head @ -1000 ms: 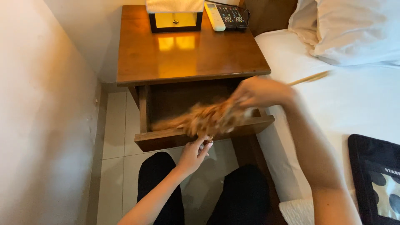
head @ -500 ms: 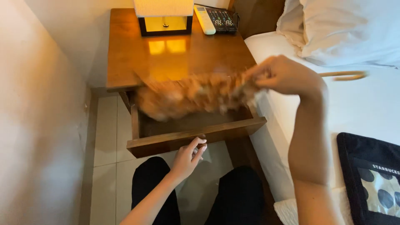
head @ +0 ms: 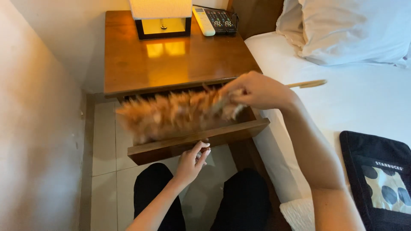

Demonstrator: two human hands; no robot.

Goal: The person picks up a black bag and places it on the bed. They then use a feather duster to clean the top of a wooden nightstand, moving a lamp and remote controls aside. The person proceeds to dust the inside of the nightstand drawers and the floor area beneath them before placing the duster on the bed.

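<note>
Presently, the feather duster lies across the open mouth of the drawer, its orange-brown plumes blurred and spread from the drawer's left end toward its right corner. The right hand is closed around the duster's pale wooden handle, the butt end of which juts out past the hand over the bed. The left hand sits just under the drawer front, fingers narrowly curled with the tips at its lower edge; whether they grip a pull cannot be told.

The drawer belongs to a wooden nightstand, pulled well out over the tiled floor and above the person's knees. On the top stand a lit table lamp and, behind it to the right, two remote controls, one white, one dark. A white pillow lies at the head of the bed, and a dark printed bag near its edge.

Risks noted: a wide sweep may lift the plumes onto the nightstand top and knock the remotes or lamp. The drawer, so far extended, may tip or drop out if the left hand pulls further. Dust may be thrown onto the white bedding close by.
</note>
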